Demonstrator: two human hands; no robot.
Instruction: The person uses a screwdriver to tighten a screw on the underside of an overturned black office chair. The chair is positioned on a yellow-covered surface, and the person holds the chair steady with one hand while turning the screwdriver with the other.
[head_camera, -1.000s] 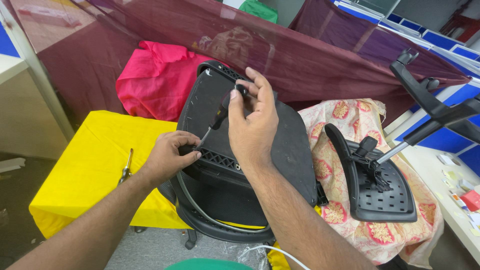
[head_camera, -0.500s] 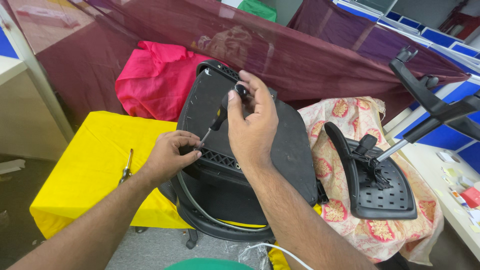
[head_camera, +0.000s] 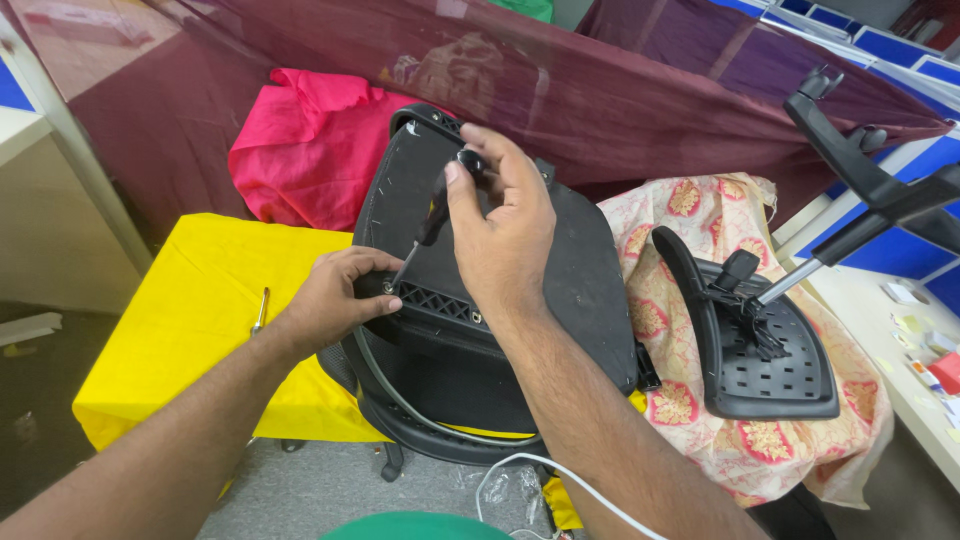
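**Screwdriver on the chair back**

My right hand (head_camera: 505, 225) is gripping the black-handled screwdriver (head_camera: 432, 222), angling its tip into the black plastic chair back (head_camera: 560, 290). My left hand (head_camera: 335, 300) is closing its grip around the bracket there, steadying the tip. The chair back is leaning at the yellow-draped surface (head_camera: 190, 330)'s right edge.

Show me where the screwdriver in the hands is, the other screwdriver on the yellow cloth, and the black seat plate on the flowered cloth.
screwdriver (head_camera: 432, 222), head view, black handle part.
second screwdriver (head_camera: 260, 311), head view, metal shaft.
seat plate (head_camera: 775, 375), head view, perforated surface.
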